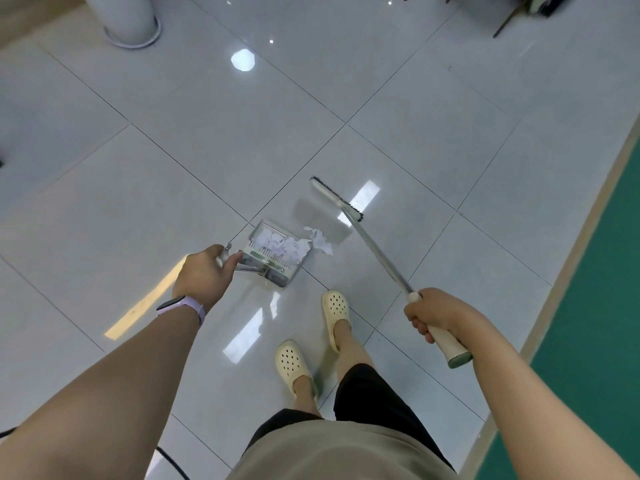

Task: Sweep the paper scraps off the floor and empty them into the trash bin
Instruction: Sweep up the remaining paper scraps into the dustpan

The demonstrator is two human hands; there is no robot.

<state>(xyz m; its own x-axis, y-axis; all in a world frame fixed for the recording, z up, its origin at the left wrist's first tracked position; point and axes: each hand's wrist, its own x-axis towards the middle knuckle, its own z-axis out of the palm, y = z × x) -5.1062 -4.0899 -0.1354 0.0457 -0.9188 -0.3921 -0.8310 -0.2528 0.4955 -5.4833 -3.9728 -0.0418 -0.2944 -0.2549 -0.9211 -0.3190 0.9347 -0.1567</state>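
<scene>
A clear-and-white dustpan (268, 273) stands on the tiled floor, holding several white paper scraps (277, 245). My left hand (204, 275) grips the top of its metal handle. More crumpled scraps (320, 241) lie on the floor just at the pan's open right side. My right hand (429, 315) grips the cream handle of a broom (377, 252). Its head (336, 198), with dark bristles, sits on the floor beyond and to the right of the loose scraps, apart from them. No trash bin is in view.
My two feet in cream clogs (335, 306) stand just behind the dustpan. A white round column base (133, 34) is at the far left. A green floor strip (595, 306) with a beige edge runs along the right. Dark furniture legs (509, 17) show top right.
</scene>
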